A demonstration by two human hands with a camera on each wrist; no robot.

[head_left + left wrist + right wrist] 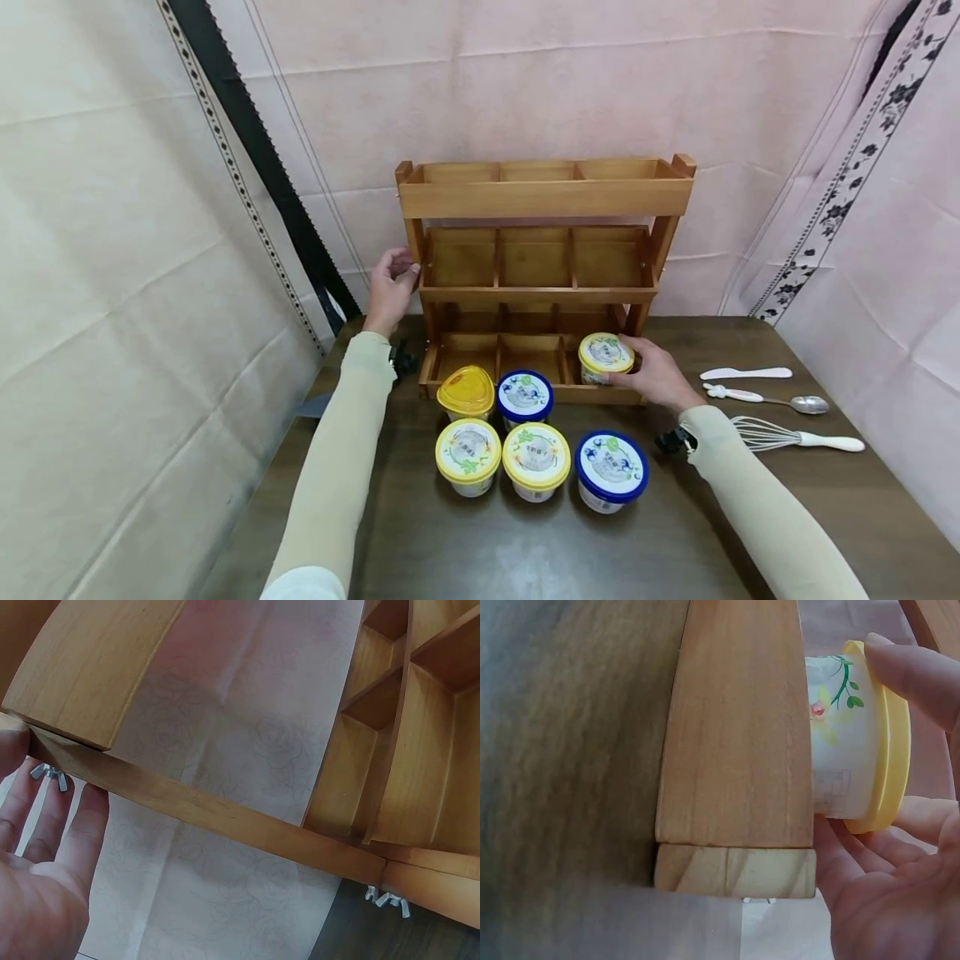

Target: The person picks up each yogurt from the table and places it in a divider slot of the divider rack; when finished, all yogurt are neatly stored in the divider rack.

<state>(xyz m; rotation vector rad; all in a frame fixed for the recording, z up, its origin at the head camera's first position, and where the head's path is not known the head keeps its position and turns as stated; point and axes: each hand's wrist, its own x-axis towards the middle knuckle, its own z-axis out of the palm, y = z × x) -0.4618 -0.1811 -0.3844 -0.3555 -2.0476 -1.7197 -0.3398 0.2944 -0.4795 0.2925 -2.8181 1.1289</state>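
Observation:
A three-tier wooden rack (543,200) with divided compartments stands at the back of the table. My left hand (392,290) holds its left upright; in the left wrist view the thumb lies on one side of the wooden post (202,808) and the fingers on the other, around a wing nut (51,775). My right hand (654,375) grips a white tub with a yellow lid (606,353) by the lid's edge, at the lowest tier's right compartment. In the right wrist view, the front board (739,727) hides the base of this tub (845,742).
Before the rack stand a tub with a plain yellow lid (467,392), blue-lidded tubs (525,394) (611,467) and printed yellow-lidded tubs (468,450) (536,456). At the right lie a white knife (746,373), a spoon (810,405) and a whisk (825,442).

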